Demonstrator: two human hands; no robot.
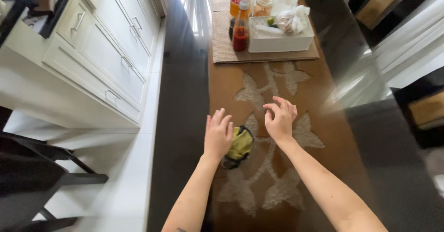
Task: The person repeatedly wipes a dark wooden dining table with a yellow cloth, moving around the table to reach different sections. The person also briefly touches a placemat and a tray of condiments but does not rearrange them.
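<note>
Left hand [218,134] flat, fingers loose, resting against yellow-green cloth [240,143] on brown runner [231,81]; right hand [280,118] hovers empty, fingers curled; cloth near table edge (dark trim showing), a careless nudge could likely drop it

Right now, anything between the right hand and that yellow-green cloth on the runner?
Nothing visible. The right hand hovers open over the brown patterned runner, just right of the yellow-green cloth, with only bare runner between them. The left hand already rests against the cloth's left side. The bottles and white box sit far up the table.
</note>
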